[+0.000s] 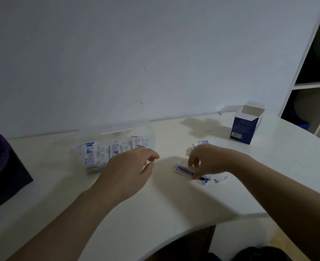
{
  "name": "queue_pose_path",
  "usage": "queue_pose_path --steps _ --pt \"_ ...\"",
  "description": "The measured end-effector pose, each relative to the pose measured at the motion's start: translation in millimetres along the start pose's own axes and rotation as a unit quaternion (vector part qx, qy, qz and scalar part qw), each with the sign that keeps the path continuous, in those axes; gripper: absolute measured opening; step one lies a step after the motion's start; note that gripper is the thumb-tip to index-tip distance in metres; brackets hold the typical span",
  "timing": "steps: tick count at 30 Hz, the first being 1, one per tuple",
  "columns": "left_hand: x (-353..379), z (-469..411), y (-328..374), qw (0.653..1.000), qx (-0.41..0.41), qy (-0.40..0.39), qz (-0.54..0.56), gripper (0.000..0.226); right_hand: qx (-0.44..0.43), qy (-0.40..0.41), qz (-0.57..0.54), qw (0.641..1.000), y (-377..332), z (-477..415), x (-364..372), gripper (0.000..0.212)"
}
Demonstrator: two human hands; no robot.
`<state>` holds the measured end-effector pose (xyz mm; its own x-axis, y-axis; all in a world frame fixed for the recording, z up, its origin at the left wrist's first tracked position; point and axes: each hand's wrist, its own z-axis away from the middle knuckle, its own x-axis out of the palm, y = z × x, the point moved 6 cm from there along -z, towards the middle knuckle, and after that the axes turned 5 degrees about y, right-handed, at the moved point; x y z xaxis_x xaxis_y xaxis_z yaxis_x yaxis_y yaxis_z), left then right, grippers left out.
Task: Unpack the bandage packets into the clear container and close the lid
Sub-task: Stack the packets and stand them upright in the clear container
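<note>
— Where are the packets?
— Under your right hand (204,162), whose fingertips pinch the loose bandage packets (183,169). They look light, thin and slippery, so take them by the edges. Your left hand (129,166) hangs slack, with the clear container (117,135) just beyond it.

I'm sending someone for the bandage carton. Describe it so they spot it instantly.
On the white table, look far right, near the shelving. The carton stands upright there alone: dark blue, top flaps open, unlike the small loose packets.
</note>
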<state>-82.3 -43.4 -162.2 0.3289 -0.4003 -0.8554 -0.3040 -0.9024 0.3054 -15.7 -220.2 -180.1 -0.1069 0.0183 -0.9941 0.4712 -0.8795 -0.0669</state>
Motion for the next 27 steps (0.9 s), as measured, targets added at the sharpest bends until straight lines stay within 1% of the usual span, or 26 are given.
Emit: queue_pose_path --steps 2,3,5,7,8,9,10,11,12,13,14,16,17,18,20,23,25,27 --pt "-0.7 0.2 -0.6 1.000 -0.001 0.001 0.000 0.022 0.012 0.021 -0.014 1.000 4.7 -5.4 1.8 0.020" --pt "-1.9 -0.1 -0.7 1.000 -0.001 0.003 0.001 0.022 0.026 0.039 -0.023 0.999 7.7 -7.4 2.3 0.021" --pt "-2.6 -0.3 -0.9 1.000 0.000 0.002 0.005 0.023 0.051 0.098 -0.053 0.992 13.3 -10.3 0.9 0.031" --pt "-0.9 -1.2 -3.2 1.000 -0.004 -0.003 0.015 0.022 0.056 0.173 -0.126 0.975 13.9 -8.2 -7.8 0.040" --pt "0.7 -1.9 -4.1 0.999 -0.010 -0.003 0.030 0.022 0.055 0.195 -0.187 0.961 12.7 -5.8 -12.2 0.037" --pt "3.6 -2.9 -6.7 0.998 -0.020 -0.003 0.059 0.022 0.052 0.204 -0.270 0.940 9.7 -4.6 -16.0 0.029" --pt "7.6 -3.9 -7.9 0.994 -0.036 -0.002 0.106 0.023 0.050 0.193 -0.371 0.907 5.3 -2.8 -16.6 0.018" --pt "11.9 -4.5 -10.1 0.984 -0.064 -0.007 0.167 0.024 0.049 0.166 -0.471 0.865 -2.4 -2.3 -14.6 0.011" --pt "17.1 -4.3 -11.4 0.967 -0.099 -0.020 0.235 0.026 0.046 0.138 -0.550 0.822 -10.9 -2.3 -10.9 0.012" --pt "23.1 -3.2 -10.0 0.941 -0.135 -0.038 0.308 0.026 0.043 0.117 -0.610 0.783 -19.0 -2.7 -6.4 0.012" --pt "29.0 -1.0 -6.7 0.909 -0.166 -0.055 0.379 0.022 0.040 0.103 -0.654 0.748 -27.1 -3.6 -1.8 0.010" --pt "37.9 3.1 -0.8 0.842 -0.216 -0.062 0.491 0.020 0.039 0.083 -0.718 0.690 -43.3 -6.2 7.2 0.007" --pt "42.2 4.9 -0.8 0.813 -0.235 -0.057 0.529 0.020 0.040 0.077 -0.737 0.670 -49.2 -8.3 12.0 0.007" --pt "45.6 6.6 -1.1 0.792 -0.249 -0.049 0.555 0.020 0.042 0.077 -0.744 0.662 -52.7 -10.6 16.2 0.008" --pt "51.3 9.1 -5.7 0.769 -0.271 -0.033 0.579 0.019 0.044 0.085 -0.739 0.666 -56.5 -15.1 23.1 0.012" --pt "53.8 9.7 -10.0 0.767 -0.273 -0.030 0.580 0.020 0.049 0.102 -0.741 0.661 -56.3 -18.7 28.5 0.022" --pt "53.0 9.4 -10.4 0.768 -0.260 -0.033 0.585 0.022 0.062 0.119 -0.726 0.675 -52.4 -19.0 30.4 0.027" --pt "52.6 8.8 -12.3 0.778 -0.252 -0.023 0.575 0.023 0.072 0.116 -0.718 0.683 -49.6 -18.6 34.0 0.027"
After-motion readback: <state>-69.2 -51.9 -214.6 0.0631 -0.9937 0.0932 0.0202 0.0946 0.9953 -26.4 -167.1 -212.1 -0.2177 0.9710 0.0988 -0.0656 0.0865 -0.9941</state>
